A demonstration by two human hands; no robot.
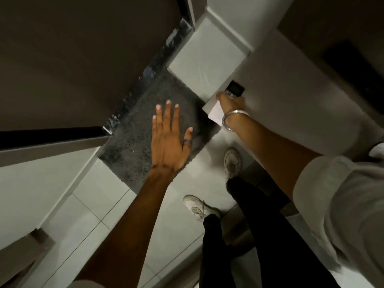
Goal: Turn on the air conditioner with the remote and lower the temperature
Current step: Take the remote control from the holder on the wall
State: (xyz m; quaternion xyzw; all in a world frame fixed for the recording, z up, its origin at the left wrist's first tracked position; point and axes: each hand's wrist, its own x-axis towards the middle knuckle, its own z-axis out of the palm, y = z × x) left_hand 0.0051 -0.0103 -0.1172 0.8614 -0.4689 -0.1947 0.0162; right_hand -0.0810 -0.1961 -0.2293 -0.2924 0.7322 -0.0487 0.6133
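1. Two arms fill my view, with a grey mat (145,129) at 11 o'clock.
2. My left hand (168,140) hovers over it, fingers spread wide, holding nothing.
3. My right hand (231,103) is closed around the remote (234,88) at 1 o'clock; it may still sit in a wall holder.
4. Risk: dim light hides the buttons, so I may press wrong.

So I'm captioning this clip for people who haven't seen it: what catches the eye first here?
The open left hand, fingers spread and wearing a dark ring, hangs mid-frame over a dark grey shaggy mat. To the upper right, the right hand with a silver bangle grips a small dark remote against a pale wall. Below, white sneakers stand on pale floor tiles.
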